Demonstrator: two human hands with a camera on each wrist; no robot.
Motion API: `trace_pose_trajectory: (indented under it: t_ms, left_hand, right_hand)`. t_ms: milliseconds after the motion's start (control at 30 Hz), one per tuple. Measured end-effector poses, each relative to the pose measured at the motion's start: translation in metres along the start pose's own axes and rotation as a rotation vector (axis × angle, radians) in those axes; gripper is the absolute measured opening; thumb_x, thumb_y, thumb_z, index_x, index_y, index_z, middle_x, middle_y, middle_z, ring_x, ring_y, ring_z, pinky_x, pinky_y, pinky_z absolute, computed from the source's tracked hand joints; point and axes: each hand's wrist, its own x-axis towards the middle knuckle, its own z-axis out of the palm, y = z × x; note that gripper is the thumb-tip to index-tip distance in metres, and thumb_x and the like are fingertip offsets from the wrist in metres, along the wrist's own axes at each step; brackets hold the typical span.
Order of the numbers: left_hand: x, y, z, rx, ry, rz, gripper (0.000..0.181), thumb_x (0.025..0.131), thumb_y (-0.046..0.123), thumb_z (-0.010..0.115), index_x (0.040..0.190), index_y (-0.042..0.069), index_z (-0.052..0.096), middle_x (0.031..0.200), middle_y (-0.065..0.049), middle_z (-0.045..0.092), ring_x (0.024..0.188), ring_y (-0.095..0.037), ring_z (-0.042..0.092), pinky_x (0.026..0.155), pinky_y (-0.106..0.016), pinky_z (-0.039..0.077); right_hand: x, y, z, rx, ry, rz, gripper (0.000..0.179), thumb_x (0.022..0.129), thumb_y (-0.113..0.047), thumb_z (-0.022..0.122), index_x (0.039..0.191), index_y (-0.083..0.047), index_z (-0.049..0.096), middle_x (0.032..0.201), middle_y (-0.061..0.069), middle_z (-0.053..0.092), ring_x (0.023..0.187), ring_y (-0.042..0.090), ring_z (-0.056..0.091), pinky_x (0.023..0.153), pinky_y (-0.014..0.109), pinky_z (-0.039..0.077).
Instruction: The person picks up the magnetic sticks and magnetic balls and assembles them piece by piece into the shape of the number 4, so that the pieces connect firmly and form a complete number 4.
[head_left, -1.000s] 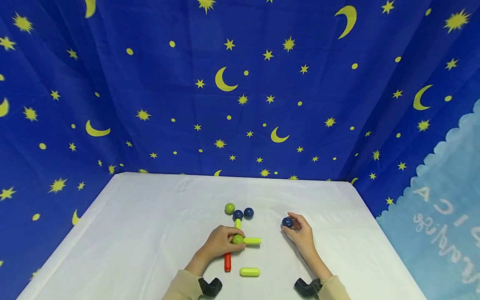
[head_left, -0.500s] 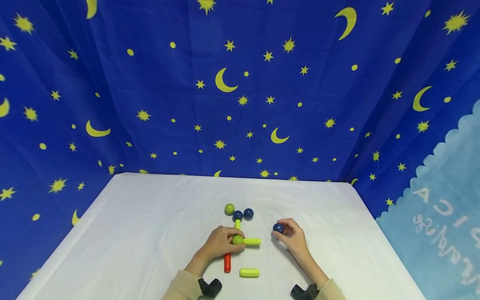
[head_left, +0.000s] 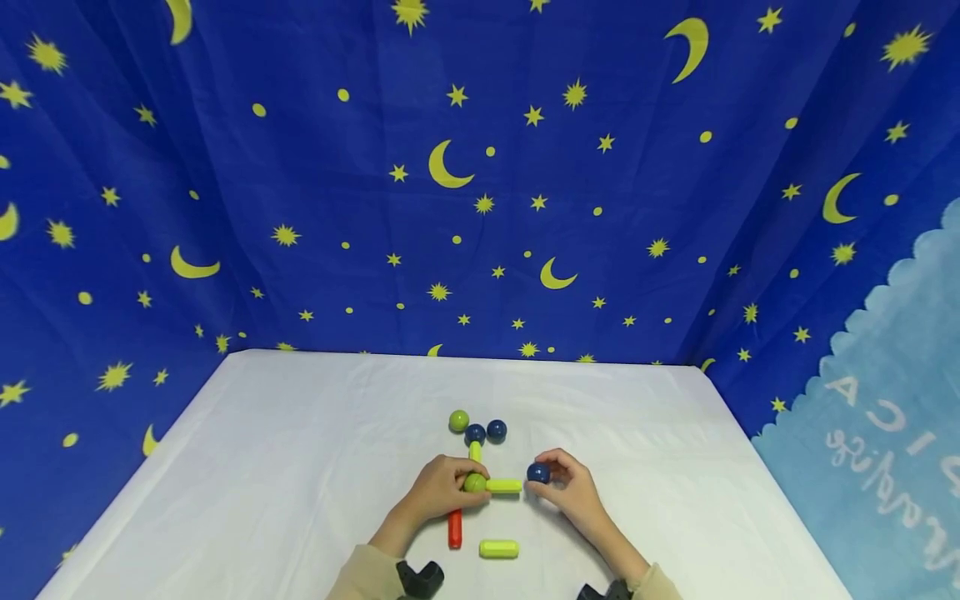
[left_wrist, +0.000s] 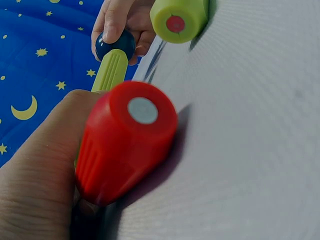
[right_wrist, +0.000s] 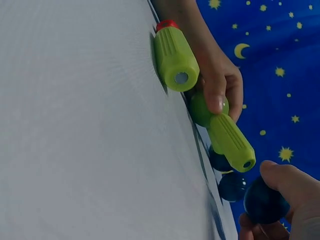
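Note:
My left hand [head_left: 441, 486] pinches a green ball [head_left: 476, 483] low over the white table. From that ball a yellow-green building stick [head_left: 504, 486] points right, its end showing a small metal disc in the right wrist view. A second yellow-green stick [head_left: 475, 452] runs away from it to a blue ball [head_left: 475, 434]. On the right, my right hand [head_left: 573, 492] holds another blue ball [head_left: 538, 473] between thumb and fingers. A narrow gap separates this ball from the stick's free end. A red stick [left_wrist: 125, 140] lies by my left hand, its far end hidden.
One loose yellow-green stick [head_left: 498, 549] lies on the white table [head_left: 315, 467] nearer me. Beyond the hands sit a green ball [head_left: 459, 421] and a blue ball [head_left: 497, 431]. A blue star-patterned cloth [head_left: 480, 233] hangs behind the table and at its sides.
My right hand has carried its blue ball left and nearer to me, up to the right-pointing stick. My left hand keeps its hold on the green ball and has hardly moved.

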Motion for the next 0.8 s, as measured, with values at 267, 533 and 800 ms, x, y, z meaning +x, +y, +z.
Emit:
trace_pose_trajectory:
  t_ms: [267,533,800]
  left_hand:
    - [0.000,-0.003,0.001,-0.011,0.008,0.012,0.025,0.074,0.037,0.079,0.093,0.023,0.073,0.056,0.015,0.038,0.051,0.003,0.034,0.053,-0.015,0.028]
    - [0.001,-0.002,0.001,0.005,0.006,0.019,0.023,0.074,0.036,0.079,0.093,0.024,0.073,0.056,0.015,0.038,0.052,0.003,0.034,0.054,-0.015,0.028]
    - [0.000,-0.002,0.001,0.000,0.007,0.021,0.023,0.074,0.036,0.079,0.093,0.023,0.073,0.056,0.015,0.038,0.051,0.003,0.033,0.053,-0.014,0.027]
  right_hand:
    - [-0.002,0.003,0.004,-0.031,-0.066,-0.124,0.033,0.072,-0.009,0.080,0.099,-0.002,0.063,0.093,0.001,0.065,0.080,-0.001,0.060,0.069,0.020,0.050]
    - [-0.002,-0.002,0.003,-0.045,-0.102,0.022,0.036,0.070,-0.012,0.082,0.100,-0.004,0.063,0.096,0.009,0.064,0.080,0.001,0.058,0.073,0.020,0.048]
    - [-0.003,-0.014,0.002,-0.098,-0.137,0.028,0.035,0.070,-0.003,0.080,0.100,0.000,0.061,0.094,0.014,0.063,0.079,0.005,0.053,0.073,0.023,0.045]
